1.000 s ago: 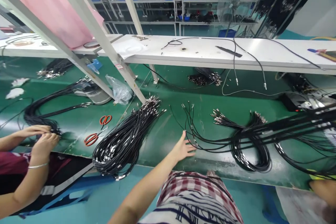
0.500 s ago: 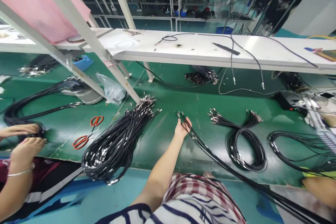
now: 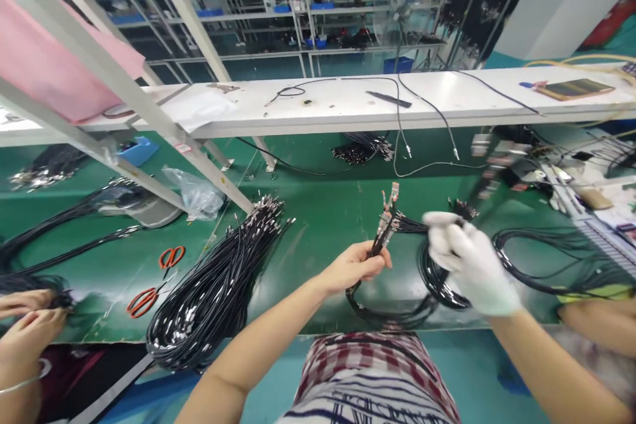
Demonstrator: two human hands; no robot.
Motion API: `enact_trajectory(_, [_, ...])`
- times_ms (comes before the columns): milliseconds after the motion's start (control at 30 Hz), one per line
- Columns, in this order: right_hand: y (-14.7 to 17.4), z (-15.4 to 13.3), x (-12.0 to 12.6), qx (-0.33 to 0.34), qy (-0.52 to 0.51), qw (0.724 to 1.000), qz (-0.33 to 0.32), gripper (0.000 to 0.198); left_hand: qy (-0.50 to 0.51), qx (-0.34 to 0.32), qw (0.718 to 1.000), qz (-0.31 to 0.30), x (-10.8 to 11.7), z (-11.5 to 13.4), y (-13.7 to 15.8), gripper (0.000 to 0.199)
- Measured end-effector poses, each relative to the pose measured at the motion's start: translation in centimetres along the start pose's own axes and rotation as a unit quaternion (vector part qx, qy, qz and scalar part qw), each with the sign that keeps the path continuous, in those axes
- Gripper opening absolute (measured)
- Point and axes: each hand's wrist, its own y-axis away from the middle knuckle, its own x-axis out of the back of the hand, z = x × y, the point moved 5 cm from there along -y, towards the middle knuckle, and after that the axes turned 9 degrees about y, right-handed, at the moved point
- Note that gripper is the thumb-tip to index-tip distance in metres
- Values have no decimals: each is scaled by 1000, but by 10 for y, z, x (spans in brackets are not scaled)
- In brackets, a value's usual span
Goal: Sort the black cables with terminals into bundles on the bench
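Observation:
My bare left hand [image 3: 355,266] is closed around a bundle of black cables [image 3: 380,238], just below its metal connector ends, which point upward. From there the bundle loops down near the table's front edge and off to the right. My right hand [image 3: 470,265], in a white glove, is blurred by motion and looks closed on the bundle's other end. Smeared connectors [image 3: 499,162] stick up beyond it. Partly behind this hand lies a coiled cable bundle [image 3: 432,275]. A large pile of black cables [image 3: 213,285] rests left of my left hand.
Two orange-handled scissors [image 3: 144,303] lie on the green table [image 3: 313,238] at left. A white shelf [image 3: 338,106] with loose cables spans the back. A co-worker's hands [image 3: 32,324] are at far left; another person's arm [image 3: 596,324] is at right. More cables [image 3: 527,265] lie there.
The gloved right hand has come into view. My left hand has moved right and lifted the cable ends upright; the long cable run at lower right is now a loop between my hands.

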Motion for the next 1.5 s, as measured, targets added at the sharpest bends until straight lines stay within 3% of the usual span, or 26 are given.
enact_trajectory(133, [-12, 10, -32, 28, -96, 992, -76, 63, -26, 12, 1000, 6, 9, -26, 14, 41])
enact_trajectory(300, [-28, 3, -52, 16, 2, 998, -56, 40, -67, -9, 998, 19, 17, -41, 24, 46])
enact_trajectory(400, [-28, 2, -55, 1, 63, 996, -63, 34, -88, -45, 993, 60, 21, -40, 28, 50])
enact_trajectory(633, [-26, 12, -55, -20, 89, 992, -83, 39, -130, -130, 977, 112, 28, -28, 27, 56])
enact_trajectory(767, [-27, 7, -57, 6, 89, 991, -97, 44, -182, -84, 969, 145, 26, -21, 18, 46])
enact_trajectory(900, [-32, 6, -62, -9, 89, 989, -118, 40, -236, -29, 965, 112, 19, -20, 8, 36])
enact_trajectory(967, [-36, 7, -62, -13, 100, 988, -116, 31, -223, -39, 967, 119, 19, -18, 6, 33])
enact_trajectory(1100, [-43, 10, -55, -3, 106, 990, -97, 27, -169, -101, 969, 147, 25, -13, 7, 55])
enact_trajectory(1267, [-42, 13, -58, 4, 83, 977, -194, 28, -165, -90, 973, 134, 33, -13, 5, 45])
enact_trajectory(1400, [-35, 18, -70, -6, 169, 947, -273, 33, -178, -59, 976, 115, 36, -17, -2, 42])
enact_trajectory(1500, [-37, 19, -73, 15, 212, 950, -231, 15, -202, -86, 967, 129, 35, -16, -2, 39])
